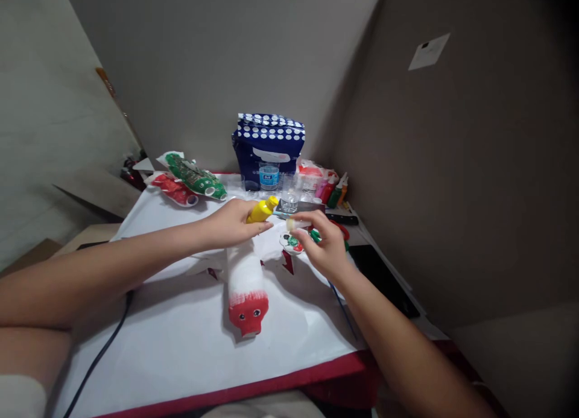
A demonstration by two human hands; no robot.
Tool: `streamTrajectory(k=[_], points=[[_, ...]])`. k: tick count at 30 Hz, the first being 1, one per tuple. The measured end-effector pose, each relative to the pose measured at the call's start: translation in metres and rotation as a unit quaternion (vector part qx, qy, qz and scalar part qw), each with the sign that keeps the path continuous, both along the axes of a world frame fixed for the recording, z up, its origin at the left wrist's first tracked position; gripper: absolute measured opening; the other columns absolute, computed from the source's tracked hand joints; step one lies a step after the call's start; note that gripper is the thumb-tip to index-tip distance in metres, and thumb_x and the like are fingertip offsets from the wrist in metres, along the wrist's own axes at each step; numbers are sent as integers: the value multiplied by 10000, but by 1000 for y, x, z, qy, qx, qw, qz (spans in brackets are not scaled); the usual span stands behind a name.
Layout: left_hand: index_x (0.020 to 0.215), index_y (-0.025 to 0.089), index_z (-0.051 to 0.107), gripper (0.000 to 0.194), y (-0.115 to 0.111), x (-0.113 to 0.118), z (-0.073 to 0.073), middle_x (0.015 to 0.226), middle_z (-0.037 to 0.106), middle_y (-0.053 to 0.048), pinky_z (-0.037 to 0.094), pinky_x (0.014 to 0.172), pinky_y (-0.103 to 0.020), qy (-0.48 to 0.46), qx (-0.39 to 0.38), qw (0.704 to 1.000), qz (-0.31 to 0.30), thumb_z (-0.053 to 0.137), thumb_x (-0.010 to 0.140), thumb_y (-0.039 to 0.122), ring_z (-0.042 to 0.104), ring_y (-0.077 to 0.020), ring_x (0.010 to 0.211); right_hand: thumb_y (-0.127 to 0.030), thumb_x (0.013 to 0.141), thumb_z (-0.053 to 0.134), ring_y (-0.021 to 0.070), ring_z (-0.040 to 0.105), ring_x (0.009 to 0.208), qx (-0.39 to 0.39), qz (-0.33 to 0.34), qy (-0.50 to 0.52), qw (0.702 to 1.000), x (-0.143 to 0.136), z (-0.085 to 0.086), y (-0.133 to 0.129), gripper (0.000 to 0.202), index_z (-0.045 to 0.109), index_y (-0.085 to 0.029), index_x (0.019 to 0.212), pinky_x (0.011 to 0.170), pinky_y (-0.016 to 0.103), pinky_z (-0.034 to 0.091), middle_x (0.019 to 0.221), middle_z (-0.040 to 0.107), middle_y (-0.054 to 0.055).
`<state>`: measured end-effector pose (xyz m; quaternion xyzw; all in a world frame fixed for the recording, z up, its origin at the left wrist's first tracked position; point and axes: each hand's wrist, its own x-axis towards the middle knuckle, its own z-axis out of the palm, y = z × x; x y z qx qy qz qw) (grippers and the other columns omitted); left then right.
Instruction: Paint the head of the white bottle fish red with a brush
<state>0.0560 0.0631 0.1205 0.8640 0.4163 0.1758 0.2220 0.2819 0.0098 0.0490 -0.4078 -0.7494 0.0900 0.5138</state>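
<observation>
My left hand (230,224) is closed round a yellow paint bottle (262,211), its narrow end tilted up to the right. Just right of it, my right hand (326,249) pinches a small whitish translucent cap (297,224) between thumb and fingers. The cap and the bottle are apart. Below my left hand a white tube-shaped fish figure (246,276) lies on the table, its red-painted end with two eyes pointing towards me. Beneath the cap is a white palette (289,242) with green, red and dark paint, partly hidden by my right hand.
A white cloth (181,345) covers the table. Red (174,189) and green (194,175) fish figures lie back left. Behind stand a blue bag (271,143), a labelled water bottle (268,177), a clear cup (289,198) and several paint bottles (335,192). A black-handled knife (342,219) lies right.
</observation>
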Motion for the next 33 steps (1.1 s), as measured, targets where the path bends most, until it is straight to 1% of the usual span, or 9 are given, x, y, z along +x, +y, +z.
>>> streamTrajectory(k=[3,8,13,20,23,26,29,30,33], points=[[812,204,584,336,-1,4,-6,757,660,-26,409,639,-304,16,0,1000,-18,555,812,539,602,-214,720,-254,968,643,227,681,965,27,-18,56,998,4,6,-3,170,673,-241,1135,807,362,555,1083,752,76],[912,209,605,266,-4,14,-9,813,679,-20,430,674,-306,49,9,997,-63,538,863,461,620,-217,750,-265,955,672,243,707,995,37,-7,63,997,7,11,-8,168,692,-273,1122,797,369,584,1088,763,72],[930,210,585,169,-3,20,-11,893,713,-35,419,705,-312,90,38,990,-97,549,866,362,649,-239,818,-233,971,644,248,716,1017,58,28,28,998,13,17,-10,178,681,-278,1139,889,424,572,1101,776,72],[968,220,575,168,-1,18,-16,933,718,-42,434,707,-320,139,38,985,-99,540,895,367,656,-247,840,-161,1008,533,232,708,985,99,65,-72,990,15,14,-8,195,659,-249,1129,860,401,567,1103,767,96],[968,219,573,174,-3,18,-17,938,720,-48,433,696,-321,157,31,983,-94,536,901,376,658,-251,844,-175,1030,461,221,689,976,91,34,-138,986,13,14,-11,217,658,-219,1108,841,355,553,1091,754,114],[968,223,576,147,-4,21,-15,924,721,-46,418,689,-320,175,30,979,-100,545,891,344,663,-259,850,-289,1037,479,219,654,801,49,-24,-171,984,11,11,-12,227,670,-207,945,728,329,506,892,736,105],[986,225,579,152,-2,27,-9,928,724,-51,393,681,-319,186,42,976,-108,554,885,337,666,-274,866,-390,1042,502,196,584,640,26,-73,-156,985,11,7,-11,310,643,-218,826,625,312,437,718,678,71],[987,225,576,157,0,29,-6,933,725,-54,389,677,-317,185,47,976,-107,553,888,344,667,-274,867,-414,1039,512,190,581,630,24,-85,-148,985,12,7,-10,291,650,-221,871,620,309,437,755,695,73],[980,227,566,164,5,31,3,951,724,-47,389,674,-304,174,59,977,-105,545,903,370,669,-253,859,-466,1001,577,193,636,697,17,-79,-100,992,14,7,-9,276,639,-228,1127,682,323,496,1050,749,113]])
